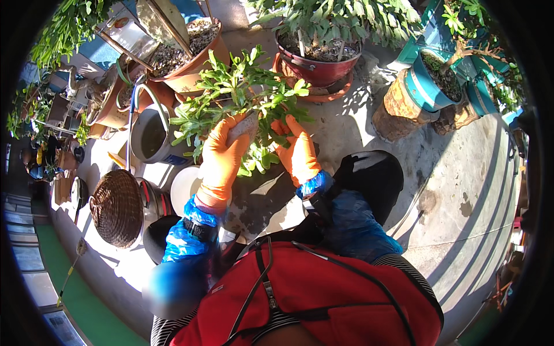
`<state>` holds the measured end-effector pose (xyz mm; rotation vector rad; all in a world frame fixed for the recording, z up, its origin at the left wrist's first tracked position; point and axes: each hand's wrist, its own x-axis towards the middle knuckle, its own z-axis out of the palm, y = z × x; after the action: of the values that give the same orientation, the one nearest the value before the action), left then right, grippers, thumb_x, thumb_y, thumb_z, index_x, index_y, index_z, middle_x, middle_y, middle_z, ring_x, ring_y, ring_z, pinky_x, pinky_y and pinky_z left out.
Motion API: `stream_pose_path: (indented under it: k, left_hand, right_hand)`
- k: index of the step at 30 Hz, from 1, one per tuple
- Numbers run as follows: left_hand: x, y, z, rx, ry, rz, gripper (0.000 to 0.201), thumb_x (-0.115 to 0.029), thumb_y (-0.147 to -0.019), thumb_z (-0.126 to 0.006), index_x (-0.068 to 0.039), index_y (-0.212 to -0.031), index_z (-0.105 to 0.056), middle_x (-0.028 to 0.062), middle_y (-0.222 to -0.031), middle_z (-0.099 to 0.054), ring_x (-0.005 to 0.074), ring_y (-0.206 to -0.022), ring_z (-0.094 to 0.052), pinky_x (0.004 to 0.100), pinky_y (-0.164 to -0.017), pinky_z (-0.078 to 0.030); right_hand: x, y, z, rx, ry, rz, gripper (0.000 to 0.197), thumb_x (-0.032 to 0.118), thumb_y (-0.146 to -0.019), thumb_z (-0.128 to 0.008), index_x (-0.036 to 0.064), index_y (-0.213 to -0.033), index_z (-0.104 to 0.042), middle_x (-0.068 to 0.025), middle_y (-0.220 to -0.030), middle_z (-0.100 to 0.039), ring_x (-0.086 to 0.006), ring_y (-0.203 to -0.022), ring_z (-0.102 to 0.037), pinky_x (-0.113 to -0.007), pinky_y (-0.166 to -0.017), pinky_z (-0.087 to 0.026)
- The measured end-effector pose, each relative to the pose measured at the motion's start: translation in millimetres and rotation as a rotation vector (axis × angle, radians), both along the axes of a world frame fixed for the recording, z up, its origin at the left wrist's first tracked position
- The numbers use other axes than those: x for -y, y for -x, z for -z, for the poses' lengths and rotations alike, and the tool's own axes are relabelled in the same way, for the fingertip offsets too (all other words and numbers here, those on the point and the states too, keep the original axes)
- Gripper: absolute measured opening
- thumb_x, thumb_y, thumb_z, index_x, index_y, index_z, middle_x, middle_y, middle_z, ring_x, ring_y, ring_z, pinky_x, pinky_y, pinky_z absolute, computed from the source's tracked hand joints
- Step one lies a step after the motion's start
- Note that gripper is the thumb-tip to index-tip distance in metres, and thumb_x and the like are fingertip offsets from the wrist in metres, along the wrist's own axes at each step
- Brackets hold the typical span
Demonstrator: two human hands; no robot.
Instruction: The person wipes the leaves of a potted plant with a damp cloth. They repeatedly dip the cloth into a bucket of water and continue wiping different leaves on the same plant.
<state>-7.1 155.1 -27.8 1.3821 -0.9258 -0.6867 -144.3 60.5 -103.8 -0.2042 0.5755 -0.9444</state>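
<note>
**Orange-gloved hands on a leafy plant**

Orange rubber gloves cover both hands, with blue plastic sleeves over the forearms. Left hand point(222, 158) is closed around a pale grey lump at the base of the green plant point(239, 95), fingers wrapped over its top. Right hand point(297, 153) lies against the other side of the same plant, fingers stretched upward into the leaves; whether it grips a stem or only presses, I cannot tell.

Plant position: held above the concrete floor point(450, 190), in front of the person's knees, leaves spreading up and outward in full sun.

Surroundings:
- Dark red pot point(319, 68) with a bushy plant, just beyond the right hand.
- Terracotta pot point(190, 72) filled with dry soil, beyond the left hand.
- Grey bucket point(151, 135), just left of the held plant.
- Woven basket point(118, 207) on the floor, lower left, beside a white round container point(186, 187).
- Teal pot point(430, 86) on a rusty stand, upper right, well apart from the hands.
- Black round object point(372, 176) near the right forearm; kind unclear.
</note>
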Motion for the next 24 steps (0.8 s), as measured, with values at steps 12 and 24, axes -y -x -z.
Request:
stream_pose_path:
  k: [12, 24]
  left_hand:
    - [50.9, -10.1, 11.8, 0.699, -0.050, 0.055, 0.041, -0.001, -0.090, -0.068, -0.003, -0.131, -0.070, 0.0148, -0.113, -0.074, 0.0215, -0.101, -0.071, 0.0331, -0.091, -0.056]
    - [53.5, -2.0, 17.6, 0.943, 0.002, 0.082, 0.043, -0.001, -0.087, -0.068, -0.004, -0.129, -0.071, 0.0170, -0.117, -0.073, 0.0328, -0.103, -0.071, 0.0376, -0.093, -0.056]
  right_hand:
    - [-1.8, 4.6, -8.9, 0.123, 0.054, -0.042, 0.038, 0.031, -0.108, -0.063, 0.0076, -0.138, -0.061, -0.0107, -0.125, -0.070, -0.0251, -0.106, -0.071, -0.045, -0.090, -0.061]
    - [1.8, 1.3, -3.8, 0.096, 0.052, -0.041, 0.034, 0.028, -0.109, -0.060, 0.0043, -0.134, -0.067, -0.0089, -0.126, -0.071, -0.0209, -0.110, -0.068, -0.040, -0.100, -0.056]
